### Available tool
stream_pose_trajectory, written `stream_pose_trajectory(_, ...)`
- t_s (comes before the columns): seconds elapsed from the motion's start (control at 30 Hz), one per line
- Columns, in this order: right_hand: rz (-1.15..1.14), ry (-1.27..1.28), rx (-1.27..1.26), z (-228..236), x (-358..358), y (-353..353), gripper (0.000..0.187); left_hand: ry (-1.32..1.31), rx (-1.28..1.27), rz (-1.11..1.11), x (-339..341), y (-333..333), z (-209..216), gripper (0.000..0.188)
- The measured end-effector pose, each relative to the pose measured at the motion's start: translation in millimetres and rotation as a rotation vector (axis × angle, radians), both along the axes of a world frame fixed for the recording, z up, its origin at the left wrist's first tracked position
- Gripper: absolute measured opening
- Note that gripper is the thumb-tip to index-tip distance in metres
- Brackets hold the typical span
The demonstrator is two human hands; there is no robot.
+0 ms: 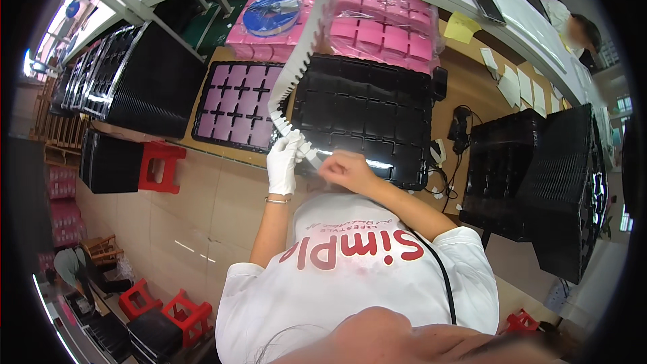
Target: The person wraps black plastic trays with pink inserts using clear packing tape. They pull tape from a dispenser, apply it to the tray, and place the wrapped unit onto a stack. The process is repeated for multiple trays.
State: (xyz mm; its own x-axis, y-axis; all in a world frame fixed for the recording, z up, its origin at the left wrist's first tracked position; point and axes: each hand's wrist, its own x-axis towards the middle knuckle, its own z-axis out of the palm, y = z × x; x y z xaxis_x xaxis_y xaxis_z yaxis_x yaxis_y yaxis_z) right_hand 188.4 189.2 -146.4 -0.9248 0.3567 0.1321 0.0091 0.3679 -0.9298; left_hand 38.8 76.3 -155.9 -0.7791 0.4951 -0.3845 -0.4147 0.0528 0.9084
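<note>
— From your place in the room, what was the biggest thing you saw?

— It was the brown worktable [472, 91]. To the left and to the right stood high stacks, the left stack [148, 81] and the right stack [566, 189], both of black trays.

— And in front of the person?

— There lay one wide black tray [364, 108]. Behind it was a pink bundle [384, 30] in clear wrapping, and to its left a smaller tray [236, 104] with pink pieces.

— Where was the thing the person worked with?

— This was a long pale strip [291, 71] with notches. It ran from the far side, between the two trays, and its near end was at the hands, by the front of the table. Farther back, a blue reel [269, 17] rested on another pink bundle [259, 47].

— How were the hands?

— The left hand [283, 162], in a white glove, was gripping the strip near this end. The right hand [350, 172] was bare, just beside the end, with curled fingers. They were blurred, so I could not tell if they pinched it.

— And the smallest thing?

— A thin bracelet [277, 201] on the left wrist.
</note>
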Motion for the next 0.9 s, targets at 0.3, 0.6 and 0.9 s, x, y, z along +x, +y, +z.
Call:
stream_pose_trajectory(0.3, -0.562, -0.345, 0.249, -27, 48, 266, 0.012, 0.064, -0.006, -0.045, 4, 14, 0, 0.024)
stream_pose_trajectory(0.6, -0.707, -0.405, 0.482, -68, 41, 291, 0.019, 0.063, -0.026, -0.030, 8, 19, 3, 0.019)
stream_pose_trajectory(0.9, -0.776, -0.238, 0.613, -76, 41, 270, 0.015, 0.103, -0.036, -0.069, 8, 19, -8, 0.019)
